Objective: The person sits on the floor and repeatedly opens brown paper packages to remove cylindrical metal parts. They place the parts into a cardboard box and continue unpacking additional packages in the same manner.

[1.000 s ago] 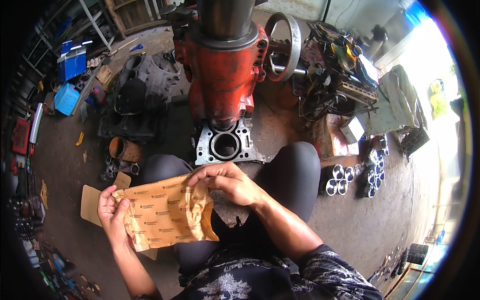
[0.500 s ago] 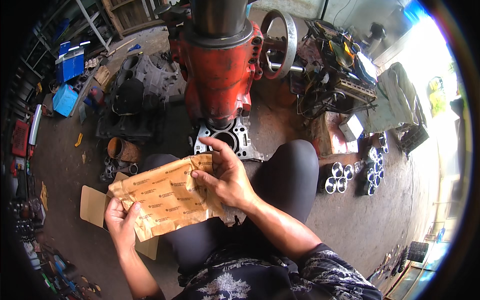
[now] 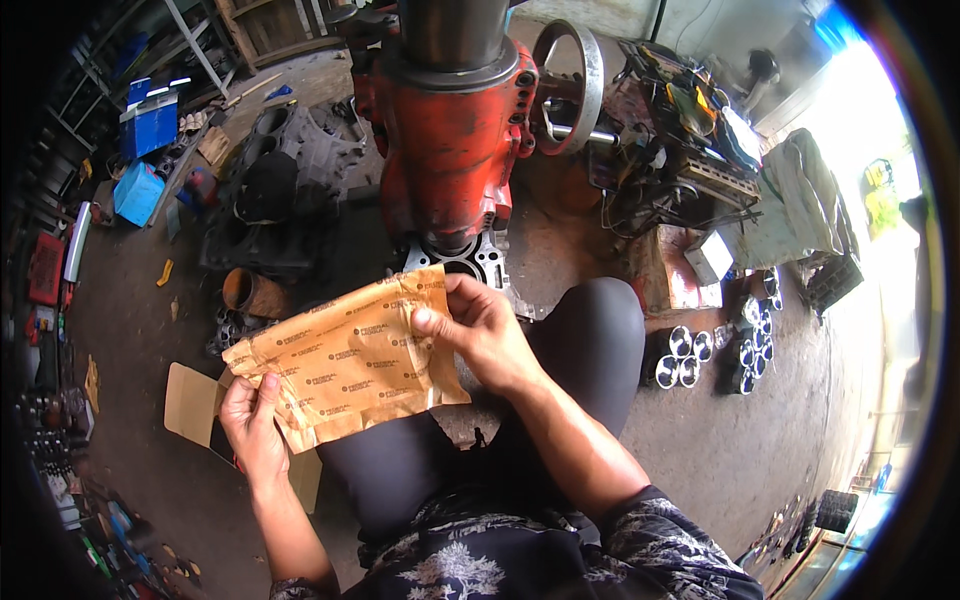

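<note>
Between my hands, above my lap, is a brown printed paper packet, wrinkled and held nearly flat. My left hand pinches its lower left corner, thumb on top. At the right end my right hand grips the edge, thumb on the face and fingers behind. What the paper holds, if anything, is hidden. Behind the packet, a grey metal engine block with round bores sits under a red machine head; the packet covers part of it. An opened cardboard box is below my left hand, partly covered.
A spoked handwheel juts from the machine's right side. Several shiny metal cylinder sleeves stand on the floor at right. A dark engine block and a rusty cylinder lie at left. A cluttered bench stands at far right.
The packet's right end has risen and its printed face is flatter. My right hand's fingers have closed behind the edge. The view has shifted slightly.
</note>
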The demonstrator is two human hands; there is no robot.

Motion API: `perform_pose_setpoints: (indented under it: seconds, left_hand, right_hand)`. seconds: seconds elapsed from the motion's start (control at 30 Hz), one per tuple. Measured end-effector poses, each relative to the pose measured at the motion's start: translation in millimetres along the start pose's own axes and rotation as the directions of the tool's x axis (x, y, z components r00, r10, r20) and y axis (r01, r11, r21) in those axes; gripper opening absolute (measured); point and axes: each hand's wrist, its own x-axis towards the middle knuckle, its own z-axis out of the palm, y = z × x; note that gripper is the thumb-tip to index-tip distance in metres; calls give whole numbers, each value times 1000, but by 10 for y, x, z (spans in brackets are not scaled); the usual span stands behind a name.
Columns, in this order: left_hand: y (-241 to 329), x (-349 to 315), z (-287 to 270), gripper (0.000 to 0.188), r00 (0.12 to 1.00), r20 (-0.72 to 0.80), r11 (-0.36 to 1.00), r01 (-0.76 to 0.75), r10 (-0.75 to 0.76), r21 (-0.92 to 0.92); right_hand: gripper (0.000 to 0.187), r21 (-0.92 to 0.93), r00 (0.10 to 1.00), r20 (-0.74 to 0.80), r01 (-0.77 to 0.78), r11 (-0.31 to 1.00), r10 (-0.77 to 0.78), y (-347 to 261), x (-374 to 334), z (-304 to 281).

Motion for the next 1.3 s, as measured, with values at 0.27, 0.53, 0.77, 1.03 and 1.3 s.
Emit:
perform_pose_setpoints:
  seconds: [0.27, 0.53, 0.77, 1.03, 1.3]
  left_hand:
    - [-199, -40, 125, 13, 898, -160, 885, -347, 409, 311]
    - [-293, -19, -21, 13, 910, -105, 875, -348, 402, 336]
    - [-405, 11, -156, 14, 889, -64, 861, -418, 454, 290]
    - [-276, -4, -204, 17, 980, 91, 955, -194, 177, 226]
    - [-457, 54, -31, 15, 985, -143, 996, -90, 93, 29]
  right_hand:
    - [25, 67, 988, 69, -146, 987, 142, 151, -69, 101]
    - [21, 267, 956, 27, -289, 919, 293, 242, 2, 31]
    - [19, 281, 935, 72, -353, 892, 347, 168, -8, -57]
    - [26, 68, 996, -67, 69, 995, -65, 368, 8, 55]
    - [15, -20, 994, -107, 29, 999, -30, 271, -112, 105]
